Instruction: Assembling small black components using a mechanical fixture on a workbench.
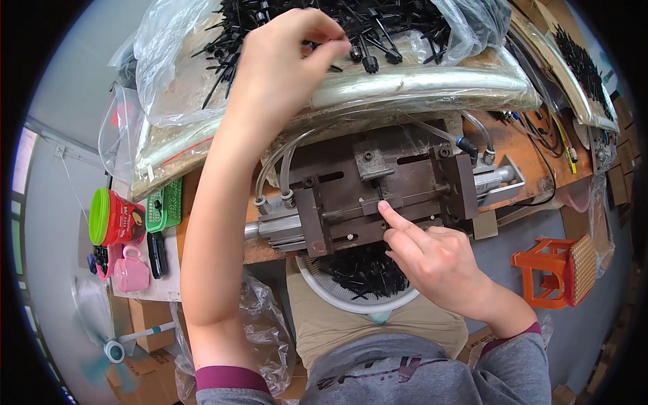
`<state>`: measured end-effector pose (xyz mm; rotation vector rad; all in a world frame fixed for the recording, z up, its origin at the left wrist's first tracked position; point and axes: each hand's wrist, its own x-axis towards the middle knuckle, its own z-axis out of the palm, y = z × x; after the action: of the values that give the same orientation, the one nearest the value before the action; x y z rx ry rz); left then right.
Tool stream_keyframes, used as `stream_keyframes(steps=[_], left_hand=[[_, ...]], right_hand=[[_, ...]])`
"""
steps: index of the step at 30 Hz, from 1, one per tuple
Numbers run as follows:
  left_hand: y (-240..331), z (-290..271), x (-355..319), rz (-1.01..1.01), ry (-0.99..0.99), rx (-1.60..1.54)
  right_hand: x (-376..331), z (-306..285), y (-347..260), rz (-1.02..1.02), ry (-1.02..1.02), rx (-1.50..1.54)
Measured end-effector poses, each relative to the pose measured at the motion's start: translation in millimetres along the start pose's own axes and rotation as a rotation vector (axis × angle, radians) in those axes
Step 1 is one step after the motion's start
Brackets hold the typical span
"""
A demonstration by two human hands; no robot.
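My left hand (283, 61) is pinching light, stiff black plastic pins (364, 30) by the stem, beyond the metal jig (378, 196) | my right hand (432, 260) is curled, empty, forefinger pressing the jig's slot

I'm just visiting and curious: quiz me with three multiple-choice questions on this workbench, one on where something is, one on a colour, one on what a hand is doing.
1. Where is the white bowl of black plastic parts?
A. On the person's lap, below the metal fixture
B. On the orange stool
C. Beside the pink mug

2. What colour is the stool?
A. Blue
B. Orange
C. White

3. What is the right hand doing?
A. Gripping a hose
B. Resting flat on the lap
C. Pressing its forefinger on the fixture

Answers: 1 A, the bowl sits under the fixture's edge; 2 B, it is plainly orange; 3 C, the fingertip touches the middle slot.
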<state>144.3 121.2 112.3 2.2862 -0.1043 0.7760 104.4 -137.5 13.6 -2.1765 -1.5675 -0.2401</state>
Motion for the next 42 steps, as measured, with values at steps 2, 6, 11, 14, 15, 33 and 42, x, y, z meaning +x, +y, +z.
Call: stream_keyframes(steps=[2,6,11,14,15,33,42], left_hand=[[-0.1,-13.4,-8.9,-0.202,0.084,-0.289],[34.1,-17.6,-48.7,-0.173,0.337,-0.218],[60.2,-9.8,-112.0,0.067,0.158,0.058],[67.9,15.1,-150.2,-0.039,-0.021,0.062],[65.8,24.8,-162.3,-0.039,-0.052,0.07],[53.0,74.5,-189.3,0.043,-0.171,0.41],[57.3,64.4,-190.0,0.061,-0.206,0.211]], right_hand=[[8.2,-11.4,0.2,-0.016,-0.026,0.042],[51.4,-32.4,28.9,-0.073,0.209,0.115],[155.0,-62.2,80.0,-0.337,0.466,-0.438],[209.2,-55.7,92.8,-0.349,0.123,-0.449],[220.2,-54.1,93.8,-0.282,-0.03,-0.467],[215.1,-64.4,124.5,-0.268,0.262,-0.213],[209.6,-92.5,115.3,0.352,0.431,0.705]])
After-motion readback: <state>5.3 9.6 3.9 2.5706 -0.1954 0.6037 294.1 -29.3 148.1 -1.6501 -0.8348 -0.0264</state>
